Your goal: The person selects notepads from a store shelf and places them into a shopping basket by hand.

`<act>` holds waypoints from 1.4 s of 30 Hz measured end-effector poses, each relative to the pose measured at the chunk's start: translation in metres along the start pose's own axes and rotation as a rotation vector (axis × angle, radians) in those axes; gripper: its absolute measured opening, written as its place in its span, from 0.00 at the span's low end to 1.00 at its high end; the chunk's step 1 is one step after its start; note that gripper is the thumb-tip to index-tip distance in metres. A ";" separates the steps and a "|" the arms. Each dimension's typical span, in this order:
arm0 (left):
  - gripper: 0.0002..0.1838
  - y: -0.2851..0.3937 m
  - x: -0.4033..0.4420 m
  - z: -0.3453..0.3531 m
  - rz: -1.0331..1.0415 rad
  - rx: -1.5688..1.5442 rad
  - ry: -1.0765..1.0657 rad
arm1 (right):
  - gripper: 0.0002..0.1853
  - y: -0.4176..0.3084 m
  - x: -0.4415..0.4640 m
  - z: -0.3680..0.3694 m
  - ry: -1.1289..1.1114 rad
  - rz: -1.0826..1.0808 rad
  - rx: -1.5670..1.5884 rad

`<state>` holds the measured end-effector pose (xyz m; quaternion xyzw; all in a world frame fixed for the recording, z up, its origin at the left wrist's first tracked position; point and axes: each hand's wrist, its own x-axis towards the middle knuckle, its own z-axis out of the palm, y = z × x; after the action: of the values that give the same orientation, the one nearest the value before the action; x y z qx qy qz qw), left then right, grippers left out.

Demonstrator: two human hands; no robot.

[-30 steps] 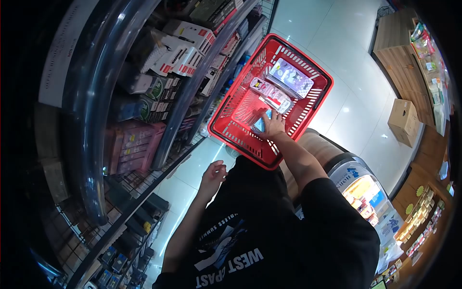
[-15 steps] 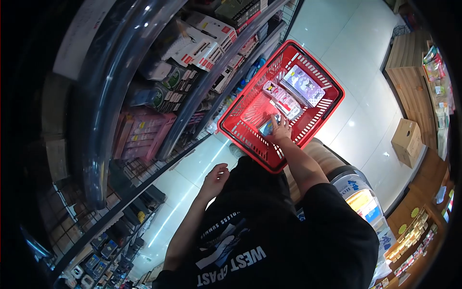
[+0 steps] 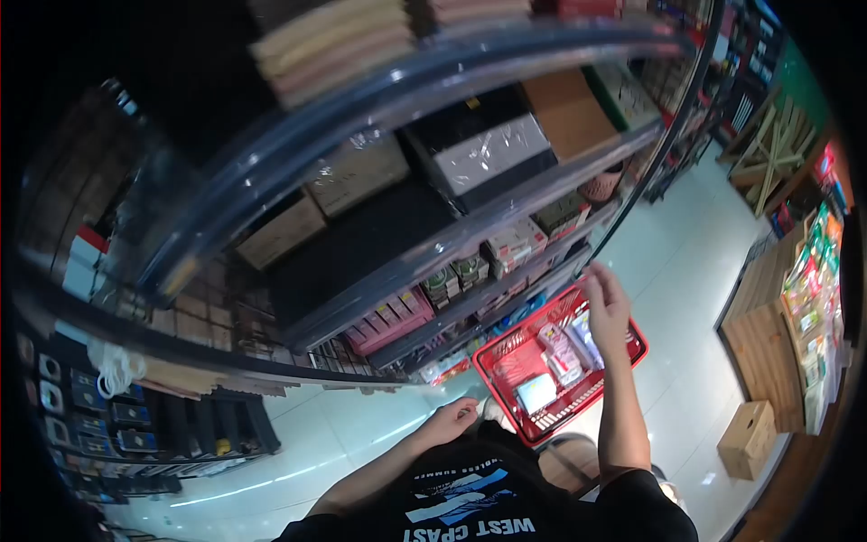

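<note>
My right hand (image 3: pixel 607 303) is raised over the right part of the red basket (image 3: pixel 562 420), with slightly blurred, partly extended fingers and nothing visible in it. My left hand (image 3: pixel 454 419) is held near the basket's left side, its fingers loosely curled and empty. In the basket lie a pale, light-blue package (image 3: pixel 536 393), a pink and white package (image 3: pixel 562 354) and a purple package (image 3: pixel 587 339). The purple one is partly hidden behind my right hand and wrist.
Shelves (image 3: pixel 433 244) with stacked boxes rise ahead and to the left. A cardboard box (image 3: pixel 748 440) sits on the floor at the right, beside a wooden display stand (image 3: pixel 768 339) with colourful packages. A brown rounded seat (image 3: pixel 571 461) is below the basket.
My right hand has let go of the light-blue package and lifted out of the basket. The view has swung toward the shelves, and the basket appears lower. My left hand stays curled.
</note>
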<state>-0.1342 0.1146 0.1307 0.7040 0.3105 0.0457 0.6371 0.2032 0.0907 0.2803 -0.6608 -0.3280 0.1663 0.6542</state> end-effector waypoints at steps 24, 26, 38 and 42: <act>0.17 -0.014 -0.032 -0.040 0.192 -0.196 0.103 | 0.48 -0.424 0.088 0.217 -0.458 -0.429 -1.220; 0.19 -0.022 -0.027 -0.038 0.213 -0.196 0.087 | 0.46 -0.428 0.083 0.218 -0.497 -0.365 -1.229; 0.16 -0.002 -0.030 -0.043 0.248 -0.088 0.113 | 0.38 -0.416 0.018 0.139 -0.413 -0.845 -0.618; 0.18 0.013 -0.028 -0.053 0.250 -0.293 0.005 | 0.43 -0.347 -0.010 0.080 -0.560 -0.780 -0.444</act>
<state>-0.1762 0.1466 0.1618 0.6367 0.2125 0.1709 0.7213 0.0689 0.1197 0.6085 -0.5426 -0.7391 0.0071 0.3990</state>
